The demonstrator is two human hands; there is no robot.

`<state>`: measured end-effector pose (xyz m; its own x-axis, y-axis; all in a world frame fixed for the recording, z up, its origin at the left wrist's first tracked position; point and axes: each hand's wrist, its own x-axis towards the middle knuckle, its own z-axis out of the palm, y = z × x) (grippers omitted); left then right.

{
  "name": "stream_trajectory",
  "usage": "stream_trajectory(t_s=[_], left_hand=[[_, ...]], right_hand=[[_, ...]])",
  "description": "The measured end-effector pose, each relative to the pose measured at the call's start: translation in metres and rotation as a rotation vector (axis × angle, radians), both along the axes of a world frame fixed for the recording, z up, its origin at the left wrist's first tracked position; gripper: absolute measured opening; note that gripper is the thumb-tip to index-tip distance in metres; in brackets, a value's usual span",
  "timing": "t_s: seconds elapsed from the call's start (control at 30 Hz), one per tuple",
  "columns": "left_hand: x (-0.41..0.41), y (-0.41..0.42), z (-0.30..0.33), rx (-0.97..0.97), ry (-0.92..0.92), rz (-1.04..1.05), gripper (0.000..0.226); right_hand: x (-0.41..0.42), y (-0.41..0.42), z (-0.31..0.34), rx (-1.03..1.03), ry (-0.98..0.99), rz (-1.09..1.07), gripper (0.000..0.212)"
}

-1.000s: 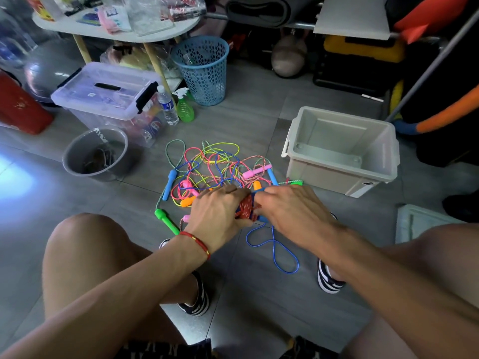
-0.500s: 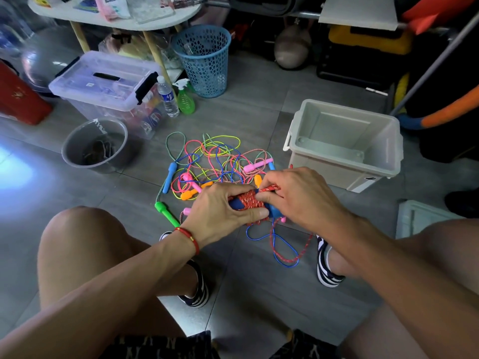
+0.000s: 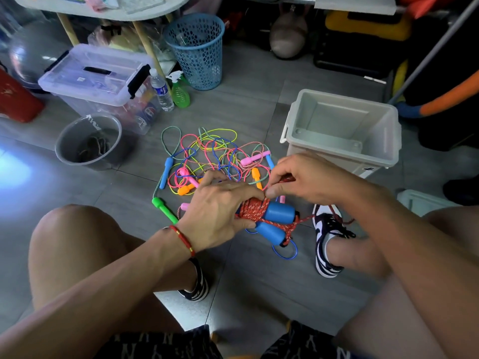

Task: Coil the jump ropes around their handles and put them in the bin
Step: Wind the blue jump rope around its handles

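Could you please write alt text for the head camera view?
The left hand grips two blue handles while the right hand winds red rope around them. More tangled ropes lie beside an empty grey bin.

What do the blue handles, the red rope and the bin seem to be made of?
Blue handles: probably foam or soft plastic, matte and rounded.
Red rope: braided cord, seemingly nylon; white flecks in a woven pattern.
Bin: hard plastic, grey, smooth with moulded ribs.
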<state>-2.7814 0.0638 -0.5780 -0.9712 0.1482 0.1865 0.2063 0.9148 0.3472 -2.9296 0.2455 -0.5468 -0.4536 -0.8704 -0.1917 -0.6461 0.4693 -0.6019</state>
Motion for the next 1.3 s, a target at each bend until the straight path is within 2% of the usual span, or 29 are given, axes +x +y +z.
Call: stream_trajectory(t_s=[0.13,0.23,0.27,0.3,0.37,0.4,0.47,0.53,0.63,0.73,0.87,1.03,1.17,1.23,1.3], left_hand=[[0.002,0.001,0.013,0.113,-0.019,-0.069,0.064],[-0.001,-0.003,0.021,0.422,-0.115,-0.094,0.061],[-0.001,-0.005,0.022,0.586,-0.162,-0.056,0.058],[-0.001,-0.008,0.023,0.763,-0.203,0.021,0.054],[-0.003,-0.013,0.024,1.069,-0.262,0.241,0.046],[-0.005,-0.017,0.022,1.162,-0.275,0.338,0.042],[-0.009,-0.023,0.016,1.237,-0.271,0.488,0.035],[-0.011,-0.027,0.013,1.216,-0.283,0.606,0.030],[-0.012,-0.026,0.008,1.172,-0.278,0.694,0.021],[-0.011,-0.023,0.006,1.100,-0.206,0.701,0.021],[-0.011,-0.015,0.001,0.899,-0.120,0.613,0.023],[-0.016,0.004,-0.002,0.497,0.160,0.709,0.032],[-0.015,0.011,-0.005,0.460,0.267,0.598,0.040],[-0.012,0.013,-0.007,0.488,0.228,0.512,0.048],[-0.010,0.010,-0.011,0.569,0.167,0.450,0.054]], right_hand=[[-0.015,0.003,-0.010,-0.103,-0.385,-0.066,0.008],[-0.016,0.006,-0.020,-0.146,-0.473,-0.098,0.017],[-0.016,0.008,-0.024,-0.143,-0.471,-0.113,0.008],[-0.015,0.010,-0.028,-0.136,-0.463,-0.137,0.011],[-0.009,0.010,-0.031,-0.148,-0.449,-0.152,0.031],[-0.004,0.009,-0.033,-0.158,-0.451,-0.151,0.032],[0.010,0.003,-0.034,-0.176,-0.455,-0.128,0.021],[0.026,-0.007,-0.036,-0.147,-0.353,-0.097,0.026],[0.042,-0.019,-0.034,-0.162,-0.205,-0.099,0.059],[0.048,-0.027,-0.029,-0.216,-0.188,-0.201,0.046],[0.069,-0.038,-0.024,-0.273,-0.250,-0.408,0.051],[0.083,-0.056,-0.022,-0.442,-0.514,-0.777,0.063],[0.079,-0.067,-0.019,-0.554,-0.651,-0.925,0.045],[0.070,-0.067,-0.020,-0.612,-0.705,-0.974,0.039],[0.061,-0.065,-0.021,-0.613,-0.688,-0.954,0.042]])
